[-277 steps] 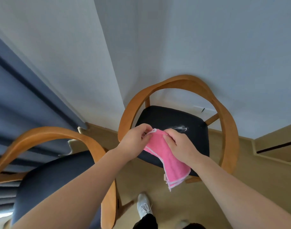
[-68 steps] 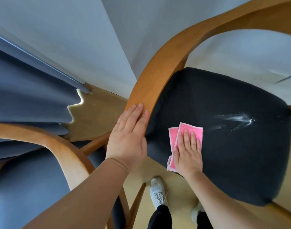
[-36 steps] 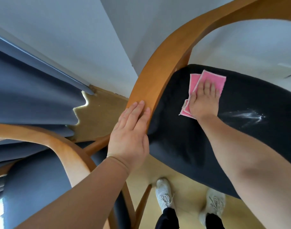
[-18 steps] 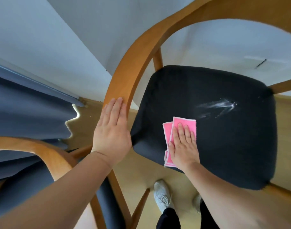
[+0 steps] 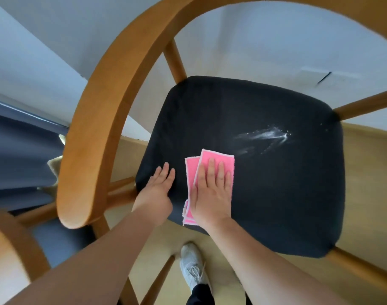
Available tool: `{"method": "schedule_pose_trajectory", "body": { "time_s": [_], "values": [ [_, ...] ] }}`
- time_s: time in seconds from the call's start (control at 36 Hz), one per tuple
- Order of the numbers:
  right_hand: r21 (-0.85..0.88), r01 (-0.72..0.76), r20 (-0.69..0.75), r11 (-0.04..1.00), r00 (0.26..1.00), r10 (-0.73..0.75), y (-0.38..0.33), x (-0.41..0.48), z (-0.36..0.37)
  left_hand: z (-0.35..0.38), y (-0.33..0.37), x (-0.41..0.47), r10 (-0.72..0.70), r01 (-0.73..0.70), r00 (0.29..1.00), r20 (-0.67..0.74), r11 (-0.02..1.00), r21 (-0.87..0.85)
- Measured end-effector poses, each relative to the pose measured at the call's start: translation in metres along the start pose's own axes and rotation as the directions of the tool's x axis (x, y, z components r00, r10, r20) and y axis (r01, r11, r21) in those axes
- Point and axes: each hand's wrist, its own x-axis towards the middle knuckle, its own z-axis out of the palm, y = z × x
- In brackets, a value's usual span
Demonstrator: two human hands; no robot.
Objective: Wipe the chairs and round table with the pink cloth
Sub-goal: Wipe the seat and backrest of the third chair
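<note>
- Chair [image 5: 113,119] with curved wooden back/arm rail fills most of frame; black padded seat [image 5: 276,183] sits centre to right.
- Pink cloth [image 5: 212,159], folded in layers with pale edging, lies flat on seat near its front-left edge, lower centre of frame; its near end hangs slightly over the seat front.
- Right hand [image 5: 212,194] rests palm-down on the cloth, fingers spread flat and extended, pressing it to the seat; not pinching.
- Left hand [image 5: 157,192] lies palm-down on bare seat just left of the cloth, fingers straight and close together, holding nothing; small gap between it and the cloth.
- White smear [image 5: 265,137] of streaks and specks on seat, up and right of the cloth, near but not touching it; few more specks at seat's far right corner.
- Second chair [image 5: 16,249], wooden rail and dark seat, partly visible lower left, blurred.
- Blue-grey curtain [image 5: 18,155] at left edge; pale wall [image 5: 276,47] across top.
- Light wood floor [image 5: 368,194] right and below; white sneaker [image 5: 192,267] at bottom centre under the seat front.
</note>
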Motion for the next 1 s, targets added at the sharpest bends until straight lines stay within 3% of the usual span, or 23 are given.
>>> {"method": "schedule_pose_trajectory", "body": {
  "time_s": [0.31, 0.58, 0.81, 1.0],
  "values": [
    [-0.098, 0.098, -0.144, 0.990, 0.983, -0.111, 0.030, 0.112, -0.051, -0.006, -0.003, 0.005, 0.041, -0.040, 0.995, 0.088, 0.999, -0.012],
    [-0.163, 0.025, -0.170, 0.986, 0.984, -0.053, 0.050, 0.220, -0.110, -0.008, -0.004, 0.004, 0.061, -0.067, 0.991, 0.122, 0.997, 0.045],
    [-0.131, -0.022, -0.181, 0.991, 0.983, -0.002, 0.061, 0.213, -0.108, -0.012, -0.002, 0.005, 0.055, -0.072, 0.983, 0.174, 0.993, 0.090],
    [-0.106, -0.075, -0.191, 0.991, 0.980, 0.054, 0.075, 0.138, -0.079, -0.011, -0.001, 0.002, 0.064, -0.081, 0.984, 0.168, 0.992, 0.097]
  ]
}}
